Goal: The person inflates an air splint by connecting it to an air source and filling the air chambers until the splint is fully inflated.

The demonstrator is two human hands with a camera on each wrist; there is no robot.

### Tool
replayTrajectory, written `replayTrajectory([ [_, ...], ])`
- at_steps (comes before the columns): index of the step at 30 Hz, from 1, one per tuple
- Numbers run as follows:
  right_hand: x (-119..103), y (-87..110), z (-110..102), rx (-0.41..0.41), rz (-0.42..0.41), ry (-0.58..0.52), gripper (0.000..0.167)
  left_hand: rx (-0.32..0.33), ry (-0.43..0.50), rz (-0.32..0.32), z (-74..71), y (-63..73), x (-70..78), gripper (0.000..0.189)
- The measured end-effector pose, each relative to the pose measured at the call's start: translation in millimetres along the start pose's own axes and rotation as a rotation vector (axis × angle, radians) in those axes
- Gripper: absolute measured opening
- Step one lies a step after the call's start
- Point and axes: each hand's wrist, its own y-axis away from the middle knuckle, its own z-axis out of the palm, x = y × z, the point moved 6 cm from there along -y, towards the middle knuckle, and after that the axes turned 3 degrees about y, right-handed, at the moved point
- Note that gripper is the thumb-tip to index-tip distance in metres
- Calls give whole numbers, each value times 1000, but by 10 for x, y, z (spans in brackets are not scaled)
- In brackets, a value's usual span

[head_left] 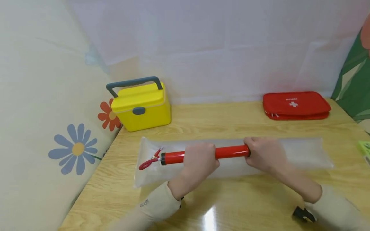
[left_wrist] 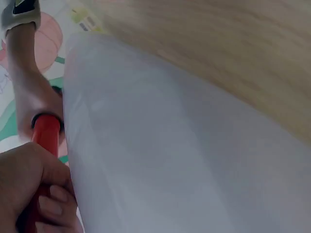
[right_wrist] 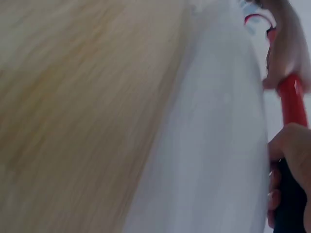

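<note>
A red hand pump (head_left: 231, 152) lies level across the head view, above a long, inflated clear plastic bag (head_left: 303, 154). My left hand (head_left: 200, 160) grips the pump's red barrel near its middle. Curled round the black handle at the pump's right end is my right hand (head_left: 266, 154); the right wrist view shows that dark handle (right_wrist: 289, 204) between its fingers. From the pump's left end a looped red hose (head_left: 147, 163) runs to a small fitting over the bag's left end. The bag fills much of both wrist views, beside the pump.
A yellow box (head_left: 141, 117) with a grey handle stands at the back left of the wooden table (head_left: 214, 120). At the back right lies a red first aid pouch (head_left: 297, 107) with a white cross. A green item (head_left: 365, 149) sits at the right edge.
</note>
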Motion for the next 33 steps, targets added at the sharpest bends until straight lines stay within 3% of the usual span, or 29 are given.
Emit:
replayTrajectory([
  [4,394,100,-17,14,25,-29,28,-19,-3,-80,-19,39,-291,34],
  [7,576,163,-45,8,54,20,28,-34,-1,-110,-26,71,-419,36],
  [10,524,130,-53,-34,68,64,27,-37,9,-102,-37,62,-398,34],
  [19,-5,-30,-59,-186,83,110,25,-27,15,-102,-14,54,-146,30],
  [24,-160,-73,-30,-195,69,116,28,-44,9,-107,8,33,-31,29],
  [28,-58,-49,14,-184,65,18,27,-56,1,-73,-6,5,-82,30],
  [33,419,47,-64,-121,114,5,33,-28,-27,-122,-66,8,-385,34],
])
